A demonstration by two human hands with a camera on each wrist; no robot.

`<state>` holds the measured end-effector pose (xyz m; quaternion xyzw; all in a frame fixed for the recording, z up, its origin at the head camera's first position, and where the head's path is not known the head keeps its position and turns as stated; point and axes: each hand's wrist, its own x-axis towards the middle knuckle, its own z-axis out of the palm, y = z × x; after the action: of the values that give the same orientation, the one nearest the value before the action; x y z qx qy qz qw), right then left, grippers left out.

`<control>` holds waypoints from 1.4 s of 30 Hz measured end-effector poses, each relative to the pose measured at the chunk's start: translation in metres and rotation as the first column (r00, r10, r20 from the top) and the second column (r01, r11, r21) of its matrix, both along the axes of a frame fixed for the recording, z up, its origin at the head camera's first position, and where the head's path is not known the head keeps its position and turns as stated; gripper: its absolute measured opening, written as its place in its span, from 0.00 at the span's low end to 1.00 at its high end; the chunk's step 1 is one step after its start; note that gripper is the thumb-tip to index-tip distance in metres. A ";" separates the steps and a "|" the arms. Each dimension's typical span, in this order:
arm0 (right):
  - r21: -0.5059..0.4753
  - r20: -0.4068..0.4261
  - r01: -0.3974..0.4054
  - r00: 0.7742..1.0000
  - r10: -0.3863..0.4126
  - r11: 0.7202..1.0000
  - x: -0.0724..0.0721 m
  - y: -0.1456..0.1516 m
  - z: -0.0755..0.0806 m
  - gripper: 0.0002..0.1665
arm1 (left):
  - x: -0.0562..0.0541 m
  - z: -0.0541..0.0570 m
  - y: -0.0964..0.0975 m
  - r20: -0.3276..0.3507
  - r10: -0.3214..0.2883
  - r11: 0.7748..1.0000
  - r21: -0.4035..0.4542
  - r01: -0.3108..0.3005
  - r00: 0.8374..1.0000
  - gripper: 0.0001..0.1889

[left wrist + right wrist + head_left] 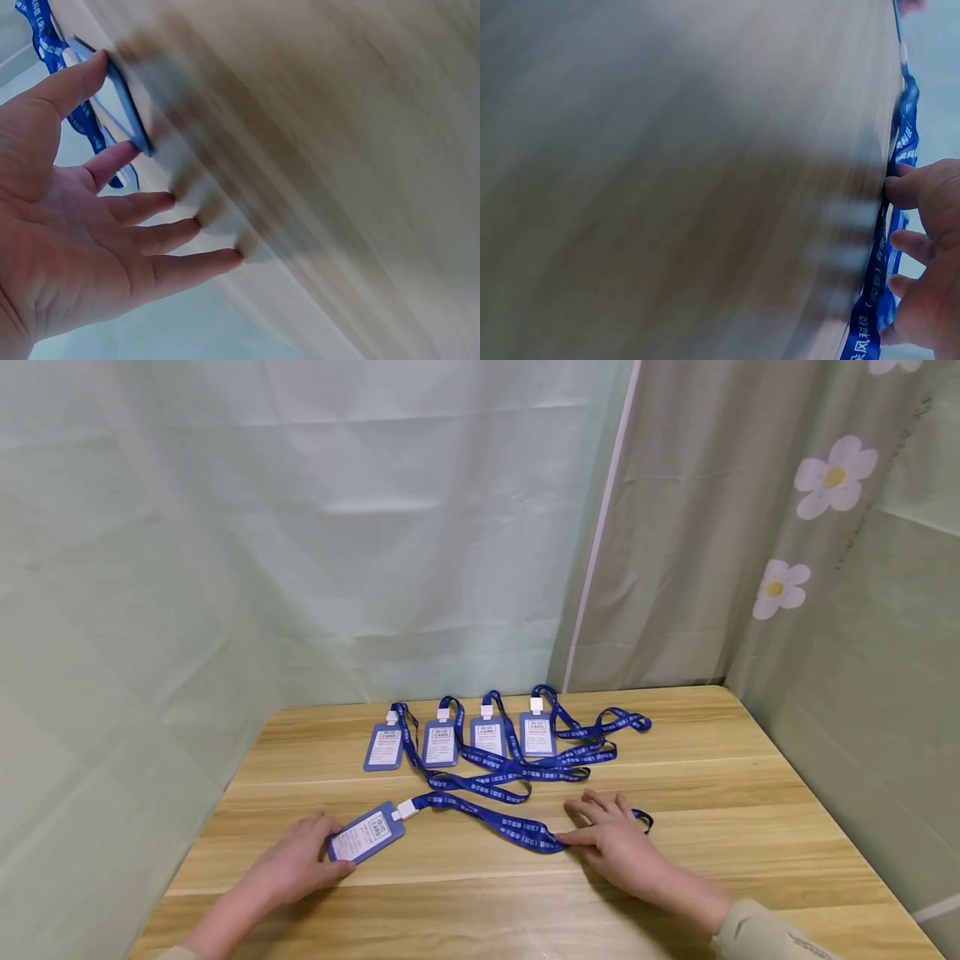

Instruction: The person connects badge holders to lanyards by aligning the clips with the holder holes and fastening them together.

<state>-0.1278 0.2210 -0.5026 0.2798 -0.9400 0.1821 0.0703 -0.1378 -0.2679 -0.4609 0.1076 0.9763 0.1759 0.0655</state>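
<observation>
On the wooden table, my left hand (298, 857) holds a blue-framed ID badge (366, 835) by its edges. Thumb and index finger touch opposite sides of it in the left wrist view, the other fingers spread over the table. From the badge's white clip (406, 810) a blue printed lanyard (487, 817) runs right. My right hand (618, 847) rests on that lanyard with its fingers spread, thumb tip at the strap. The strap passes beneath the hand, which hides part of it, and its looped end (642, 820) shows beyond.
Behind, several more ID badges (384, 747) lie in a row with white clips up. Their blue lanyards (555, 768) stretch right and overlap one another. Pale curtains (450, 527) hang along the table's back and sides.
</observation>
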 end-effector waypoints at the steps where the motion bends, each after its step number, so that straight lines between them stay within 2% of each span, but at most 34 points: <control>1: 0.015 -0.005 -0.026 1.000 0.026 1.000 0.000 -0.005 0.000 0.19 | 0.000 0.001 -0.001 0.006 0.012 1.000 0.004 -0.012 1.000 0.31; 8: 0.094 -0.058 -0.180 0.981 0.186 0.979 -0.003 -0.045 0.003 0.23 | 0.004 0.008 -0.007 0.088 0.129 0.992 0.004 -0.129 0.988 0.28; 12: 0.150 -0.066 -0.238 0.966 0.250 0.960 -0.004 -0.068 0.005 0.26 | 0.007 0.012 -0.008 0.110 0.172 0.985 -0.047 -0.168 0.979 0.31; 17: 0.170 -0.078 -0.290 0.949 0.306 0.942 -0.007 -0.093 0.006 0.28 | 0.010 0.015 -0.011 0.113 0.206 0.971 -0.150 -0.189 0.972 0.41; 19: 0.177 -0.094 -0.297 0.944 0.316 0.938 -0.009 -0.102 0.006 0.26 | 0.010 0.016 -0.014 0.120 0.230 0.961 -0.184 -0.206 0.966 0.43; 24: 0.239 -0.169 -0.293 0.926 0.337 0.926 -0.013 -0.128 0.005 0.21 | 0.008 0.016 -0.026 0.151 0.281 0.944 -0.221 -0.245 0.948 0.41; 30: 0.321 -0.219 -0.292 0.903 0.370 0.901 -0.017 -0.158 0.007 0.19 | 0.005 0.016 -0.039 0.156 0.311 0.939 -0.203 -0.278 0.937 0.38; 34: 0.380 -0.223 -0.288 0.894 0.389 0.879 -0.023 -0.175 0.010 0.19 | -0.001 0.016 -0.046 0.161 0.338 0.931 -0.199 -0.305 0.927 0.39; 38: 0.424 -0.195 -0.282 0.900 0.391 0.861 -0.029 -0.190 0.014 0.21 | -0.012 0.014 -0.051 0.142 0.364 0.921 -0.203 -0.333 0.920 0.41; 42: 0.433 -0.152 -0.279 0.914 0.375 0.857 -0.034 -0.200 0.015 0.26 | -0.023 0.012 -0.051 0.128 0.410 0.903 -0.194 -0.383 0.903 0.43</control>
<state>-0.1620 0.0211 -0.4880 0.4640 -0.8806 -0.0397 0.0879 -0.1612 -0.3185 -0.4488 -0.1146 0.9799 0.1129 0.1177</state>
